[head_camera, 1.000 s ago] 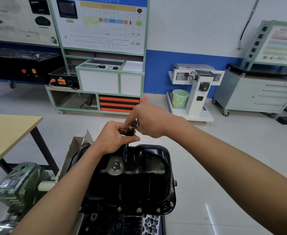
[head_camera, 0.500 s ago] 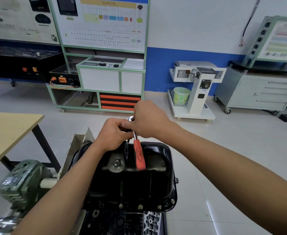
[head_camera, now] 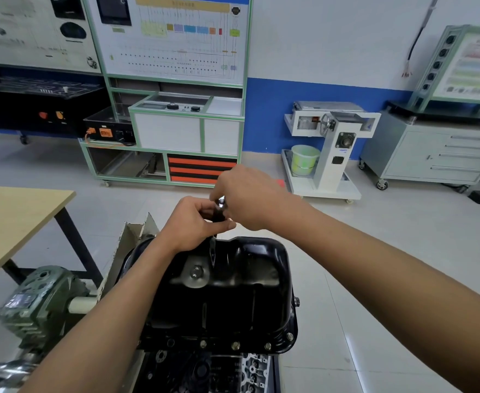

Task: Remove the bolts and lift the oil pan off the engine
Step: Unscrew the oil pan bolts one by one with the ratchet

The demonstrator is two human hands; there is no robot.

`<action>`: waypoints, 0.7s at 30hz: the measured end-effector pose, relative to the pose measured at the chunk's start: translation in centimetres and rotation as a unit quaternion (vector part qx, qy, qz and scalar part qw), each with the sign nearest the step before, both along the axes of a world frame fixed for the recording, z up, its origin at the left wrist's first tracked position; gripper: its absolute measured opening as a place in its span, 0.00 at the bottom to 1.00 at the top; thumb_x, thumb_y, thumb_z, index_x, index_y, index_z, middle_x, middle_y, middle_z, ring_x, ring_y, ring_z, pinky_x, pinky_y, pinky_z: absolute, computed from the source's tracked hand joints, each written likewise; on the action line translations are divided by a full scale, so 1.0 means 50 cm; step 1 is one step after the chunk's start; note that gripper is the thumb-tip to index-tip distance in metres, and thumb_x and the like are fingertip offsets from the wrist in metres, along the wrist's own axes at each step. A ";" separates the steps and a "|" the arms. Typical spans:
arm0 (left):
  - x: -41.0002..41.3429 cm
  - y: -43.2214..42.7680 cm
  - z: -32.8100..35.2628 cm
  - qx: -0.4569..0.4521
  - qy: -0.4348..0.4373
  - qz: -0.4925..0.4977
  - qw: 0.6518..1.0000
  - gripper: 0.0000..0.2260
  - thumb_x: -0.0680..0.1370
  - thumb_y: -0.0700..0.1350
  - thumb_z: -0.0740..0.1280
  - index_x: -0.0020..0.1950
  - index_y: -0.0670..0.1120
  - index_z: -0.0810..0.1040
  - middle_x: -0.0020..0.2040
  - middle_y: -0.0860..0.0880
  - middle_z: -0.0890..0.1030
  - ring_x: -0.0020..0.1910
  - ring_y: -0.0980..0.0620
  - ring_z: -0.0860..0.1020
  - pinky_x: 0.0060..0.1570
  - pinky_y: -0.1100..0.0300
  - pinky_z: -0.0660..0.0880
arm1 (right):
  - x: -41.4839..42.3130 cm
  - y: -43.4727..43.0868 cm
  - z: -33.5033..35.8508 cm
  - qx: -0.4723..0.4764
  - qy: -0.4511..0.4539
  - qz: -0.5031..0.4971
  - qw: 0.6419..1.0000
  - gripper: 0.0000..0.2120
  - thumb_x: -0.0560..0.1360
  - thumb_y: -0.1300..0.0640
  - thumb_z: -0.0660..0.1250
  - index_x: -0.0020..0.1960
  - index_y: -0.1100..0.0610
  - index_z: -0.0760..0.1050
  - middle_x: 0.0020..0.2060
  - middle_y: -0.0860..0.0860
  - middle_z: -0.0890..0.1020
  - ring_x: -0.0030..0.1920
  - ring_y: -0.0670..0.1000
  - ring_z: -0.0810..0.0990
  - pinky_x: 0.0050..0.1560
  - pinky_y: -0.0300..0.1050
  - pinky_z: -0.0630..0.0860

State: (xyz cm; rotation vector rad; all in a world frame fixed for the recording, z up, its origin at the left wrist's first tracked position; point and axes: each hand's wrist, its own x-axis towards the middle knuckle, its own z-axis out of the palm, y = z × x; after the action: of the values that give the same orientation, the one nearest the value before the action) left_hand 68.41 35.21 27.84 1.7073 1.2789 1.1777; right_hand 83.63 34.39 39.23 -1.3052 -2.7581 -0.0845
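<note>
Change: Half a second ago the red handle of the chrome-headed ratchet (head_camera: 221, 200) lay towards the camera, over the pan. It has since swung away and is now hidden behind the right hand (head_camera: 250, 197), apart from a red sliver past the knuckles.
Left hand: It is curled round the dark steel socket shaft (head_camera: 218, 216) just under the ratchet head and holds it upright.
Right hand: It is closed over the ratchet head with the fingers bent. Its hold on the handle cannot be seen.
Oil pan: The glossy black pressed-steel oil pan (head_camera: 233, 293) sits sump-up on the engine (head_camera: 205, 370), not yet lifted. The tool comes down at its far flange, but the left hand hides where they meet.
Bolts: A row of bright hex bolts (head_camera: 235, 345) is still in the near flange. A silver drain plug (head_camera: 196, 271) sits on the pan's upper face.
Step in hand: This looks like ratcheting loose a far-edge bolt.
Doing it well: The left hand should keep the shaft square on the bolt head and press down so the socket does not ride off. The right hand should use short, even swings, then finish by finger and catch the bolt.
Nearby: A pale wooden tabletop (head_camera: 20, 219) stands to the left.
</note>
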 end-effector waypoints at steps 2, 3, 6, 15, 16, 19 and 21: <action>0.002 -0.003 0.003 -0.005 -0.004 0.004 1.000 0.07 0.70 0.37 0.81 0.43 0.46 0.86 0.40 0.48 0.87 0.39 0.54 0.85 0.44 0.63 0.80 | 0.005 0.007 0.005 -0.028 -0.014 0.030 0.999 0.20 0.71 0.71 0.67 0.54 0.50 0.84 0.33 0.49 0.70 0.38 0.57 0.75 0.33 0.47 0.70; 0.003 -0.004 0.004 -0.009 -0.005 0.006 1.000 0.06 0.70 0.37 0.81 0.43 0.44 0.86 0.40 0.47 0.87 0.39 0.54 0.85 0.43 0.64 0.79 | 0.006 0.009 0.005 -0.039 -0.018 0.051 0.998 0.23 0.70 0.72 0.66 0.55 0.49 0.84 0.34 0.50 0.72 0.39 0.57 0.75 0.37 0.52 0.75; 0.005 -0.006 0.006 -0.014 -0.007 0.011 1.000 0.06 0.70 0.37 0.80 0.40 0.42 0.84 0.37 0.49 0.86 0.35 0.57 0.82 0.40 0.68 0.76 | 0.007 0.017 0.002 -0.057 -0.016 0.092 0.994 0.23 0.71 0.71 0.66 0.57 0.49 0.85 0.41 0.52 0.80 0.43 0.58 0.78 0.46 0.56 0.78; -0.005 -0.008 0.008 -0.009 -0.052 -0.016 0.998 0.04 0.73 0.31 0.76 0.45 0.37 0.85 0.42 0.38 0.86 0.38 0.48 0.81 0.42 0.57 0.79 | 0.005 0.028 0.003 -0.097 0.005 0.092 0.991 0.24 0.70 0.72 0.66 0.58 0.49 0.85 0.52 0.55 0.84 0.49 0.57 0.80 0.50 0.54 0.79; -0.005 -0.008 0.008 -0.015 -0.062 -0.020 0.998 0.04 0.73 0.30 0.75 0.45 0.38 0.85 0.41 0.39 0.86 0.38 0.49 0.81 0.42 0.57 0.80 | 0.005 0.027 0.004 -0.096 0.002 0.087 0.992 0.24 0.71 0.71 0.66 0.58 0.48 0.84 0.52 0.57 0.84 0.47 0.58 0.80 0.50 0.55 0.79; -0.001 -0.006 0.010 -0.025 -0.084 -0.015 0.996 0.07 0.72 0.31 0.76 0.46 0.42 0.86 0.40 0.46 0.87 0.37 0.52 0.82 0.43 0.56 0.82 | 0.007 0.028 0.006 -0.064 0.000 0.057 0.996 0.22 0.74 0.68 0.67 0.60 0.47 0.83 0.45 0.52 0.81 0.46 0.56 0.80 0.49 0.56 0.79; 0.001 -0.004 0.010 -0.024 -0.088 0.001 0.996 0.07 0.72 0.32 0.77 0.47 0.40 0.86 0.42 0.41 0.87 0.39 0.50 0.82 0.47 0.49 0.83 | 0.010 0.028 0.008 -0.040 -0.003 0.037 0.999 0.17 0.74 0.63 0.70 0.60 0.48 0.82 0.44 0.48 0.79 0.48 0.55 0.79 0.44 0.50 0.78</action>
State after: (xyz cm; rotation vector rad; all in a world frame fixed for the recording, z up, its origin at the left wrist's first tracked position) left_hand 68.48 35.03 28.32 1.5318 1.1916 1.2576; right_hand 84.11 35.81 39.61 -1.2200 -2.8385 0.0262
